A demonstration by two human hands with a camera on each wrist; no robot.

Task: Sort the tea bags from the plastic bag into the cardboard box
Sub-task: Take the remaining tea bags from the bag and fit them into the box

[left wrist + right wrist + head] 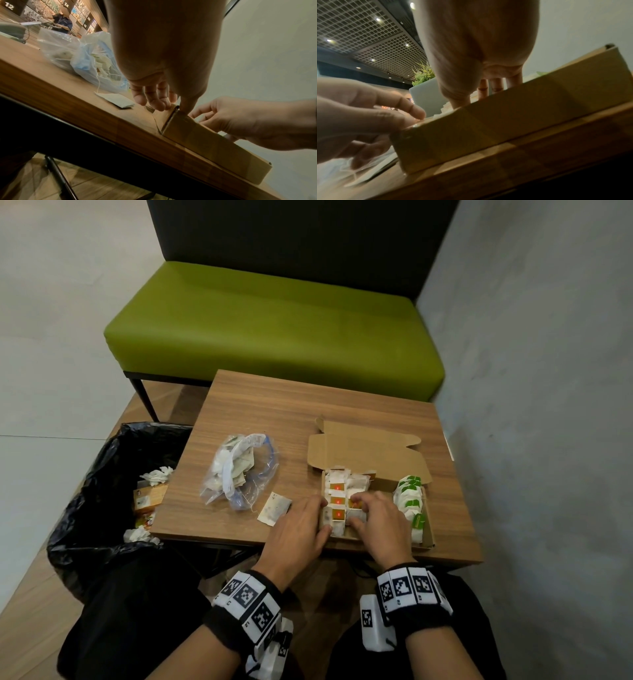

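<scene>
The open cardboard box [370, 446] sits at the front right of the wooden table [274, 412]. Orange-tagged tea bags [337, 501] fill its left side and green-tagged tea bags [409, 494] its right. My left hand [324, 515] grips the box's left wall [214, 146], thumb inside and fingers outside. My right hand [354, 510] reaches into the box, fingers and thumb curled round a tea bag in the middle row; the box wall [505, 115] hides its fingertips in the right wrist view. The clear plastic bag [239, 470] holding more tea bags lies to the left, with a loose tea bag [274, 508] beside it.
A bin lined with a black bag [102, 491] holding wrappers and tissues stands off the table's left edge. A green bench [274, 330] runs behind the table, and a grey wall [548, 405] is close on the right.
</scene>
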